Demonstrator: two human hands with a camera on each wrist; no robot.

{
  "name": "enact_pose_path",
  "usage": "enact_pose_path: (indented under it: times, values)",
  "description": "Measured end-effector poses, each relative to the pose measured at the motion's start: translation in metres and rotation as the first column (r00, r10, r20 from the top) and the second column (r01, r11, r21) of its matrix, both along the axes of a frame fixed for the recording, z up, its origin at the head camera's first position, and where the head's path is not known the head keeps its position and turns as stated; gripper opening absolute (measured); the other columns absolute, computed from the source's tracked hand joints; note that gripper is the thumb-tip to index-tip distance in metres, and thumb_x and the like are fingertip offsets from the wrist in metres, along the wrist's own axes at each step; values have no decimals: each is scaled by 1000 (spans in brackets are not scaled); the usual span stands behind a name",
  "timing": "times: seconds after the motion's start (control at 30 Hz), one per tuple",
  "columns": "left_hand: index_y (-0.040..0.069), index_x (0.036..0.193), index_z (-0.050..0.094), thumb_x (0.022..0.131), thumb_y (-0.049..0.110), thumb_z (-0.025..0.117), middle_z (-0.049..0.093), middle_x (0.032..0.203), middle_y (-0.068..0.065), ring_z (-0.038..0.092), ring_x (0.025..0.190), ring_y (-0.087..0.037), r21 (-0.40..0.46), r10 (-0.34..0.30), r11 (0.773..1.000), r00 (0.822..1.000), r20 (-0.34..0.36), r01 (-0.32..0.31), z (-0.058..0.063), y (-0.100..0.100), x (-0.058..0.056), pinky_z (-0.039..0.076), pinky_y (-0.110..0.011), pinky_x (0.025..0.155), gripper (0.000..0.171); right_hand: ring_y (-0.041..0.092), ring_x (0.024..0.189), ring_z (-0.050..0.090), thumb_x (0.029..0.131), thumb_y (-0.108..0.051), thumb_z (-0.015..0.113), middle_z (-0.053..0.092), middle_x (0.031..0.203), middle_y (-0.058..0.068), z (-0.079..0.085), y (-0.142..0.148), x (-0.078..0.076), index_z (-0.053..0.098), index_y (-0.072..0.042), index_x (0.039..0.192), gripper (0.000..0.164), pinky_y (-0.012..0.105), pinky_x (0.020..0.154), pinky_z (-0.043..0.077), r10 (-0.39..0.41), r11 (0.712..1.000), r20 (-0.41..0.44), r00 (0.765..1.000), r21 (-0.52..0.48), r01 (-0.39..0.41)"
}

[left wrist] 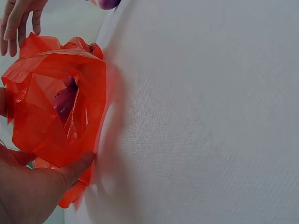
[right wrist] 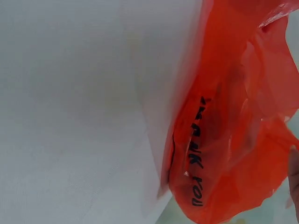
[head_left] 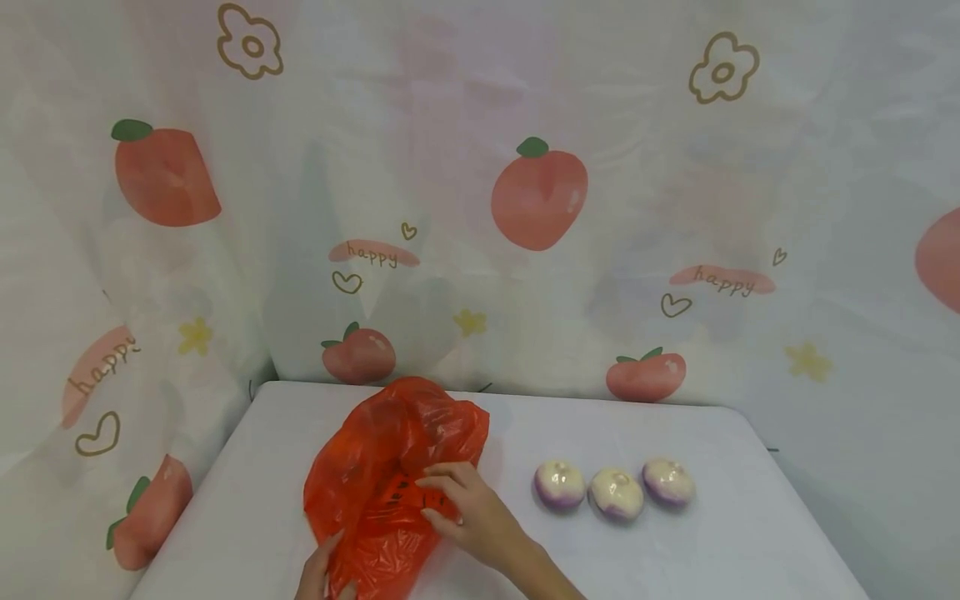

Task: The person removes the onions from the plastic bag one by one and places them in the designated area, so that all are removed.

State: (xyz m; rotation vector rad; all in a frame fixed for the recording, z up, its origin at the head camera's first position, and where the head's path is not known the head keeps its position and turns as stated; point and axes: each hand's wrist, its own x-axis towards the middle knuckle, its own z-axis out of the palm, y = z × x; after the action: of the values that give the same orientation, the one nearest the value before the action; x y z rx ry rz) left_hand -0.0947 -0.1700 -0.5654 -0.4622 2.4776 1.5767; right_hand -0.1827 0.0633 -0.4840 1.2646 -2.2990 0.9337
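Observation:
A red plastic bag (head_left: pixel 375 492) with black lettering lies on the left part of the white table. In the left wrist view its mouth gapes, and a dark purple object (left wrist: pixel 64 102) shows inside; its kind is partly hidden by the folds. My left hand (left wrist: pixel 35 186) holds the near side of the bag, thumb along the outside and fingers on the other side. My right hand (head_left: pixel 472 512) hovers at the bag's right side, fingers loosely bent and holding nothing. Three white-and-purple turnips sit to the right: a left one (head_left: pixel 559 485), a middle one (head_left: pixel 617 495) and a right one (head_left: pixel 669 482).
The white table (head_left: pixel 712 550) ends at a curtain (head_left: pixel 480 317) printed with peaches, flowers and hearts, which hangs behind it and along the sides. In the right wrist view, black letters (right wrist: pixel 195 158) run along the bag's side near the tabletop.

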Motion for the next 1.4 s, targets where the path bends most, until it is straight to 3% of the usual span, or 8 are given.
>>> enact_pose_path:
  times: [0.23, 0.33, 0.5, 0.67, 0.87, 1.07, 1.17, 1.4]
  values:
    - [0, 142, 26, 81, 9, 60, 27, 139, -26, 36, 119, -44, 7, 6, 1000, 1000, -3, -6, -1, 0, 0, 35, -65, 93, 70, 16, 111, 49, 89, -19, 62, 53, 121, 2, 3, -9, 1, 57, -10, 124, 36, 23, 94, 43, 59, 991, -163, 985, -112, -78]
    - [0, 142, 27, 81, 10, 60, 28, 139, -26, 35, 120, -44, 6, 6, 1000, 1000, -15, -6, -1, 0, 0, 35, -64, 93, 70, 12, 113, 49, 91, -22, 61, 53, 122, 0, 4, -11, 4, 58, -12, 123, 34, 21, 94, 43, 148, 986, -85, 985, -65, -154]
    - [-1, 141, 27, 81, 13, 60, 28, 139, -27, 36, 119, -44, 1, -1, 1000, 999, -45, 1, 2, -1, 2, 37, -63, 93, 70, 7, 116, 47, 94, -28, 57, 54, 126, -6, 2, -13, 8, 57, -15, 127, 35, 21, 95, 42, 231, 966, 194, 954, 71, -248]
    - [-2, 141, 28, 82, 12, 58, 28, 139, -27, 37, 118, -43, 0, 0, 1000, 996, -86, 0, 4, 1, 4, 37, -63, 93, 68, 8, 118, 45, 96, -35, 52, 50, 131, -9, -7, -20, 5, 52, -20, 132, 40, 25, 94, 44, 155, 958, 366, 918, 170, -230]
    - [0, 142, 27, 81, 11, 57, 27, 140, -26, 36, 119, -43, 36, 12, 999, 997, -71, -9, 5, 3, 5, 37, -63, 93, 69, 17, 124, 39, 90, -46, 57, 40, 141, -2, -20, -30, -6, 42, -20, 141, 59, 37, 97, 44, -65, 965, 364, 929, 260, -35]
    - [-2, 141, 28, 79, 13, 57, 27, 139, -29, 35, 120, -46, 46, 11, 999, 997, -70, -8, 5, 3, 5, 38, -63, 92, 70, 19, 113, 46, 86, -43, 65, 42, 134, 1, -23, -40, -18, 35, -25, 144, 68, 42, 84, 52, -254, 945, 443, 860, 305, 122]
    - [-2, 141, 27, 79, 13, 58, 26, 139, -28, 34, 120, -46, 49, 12, 999, 998, -62, -9, 4, 2, 5, 37, -64, 92, 71, 17, 109, 49, 86, -39, 66, 46, 129, 2, -22, -44, -23, 37, -21, 142, 66, 39, 84, 52, -264, 947, 484, 834, 296, 128]
    - [1, 142, 26, 77, 18, 59, 25, 140, -26, 39, 115, -43, 108, 19, 994, 997, -78, -11, -1, 1, 6, 43, -60, 89, 75, 15, 95, 57, 87, -20, 68, 58, 109, 0, -23, -53, -42, 45, -13, 125, 44, 19, 79, 50, -125, 982, 505, 854, 185, 34]
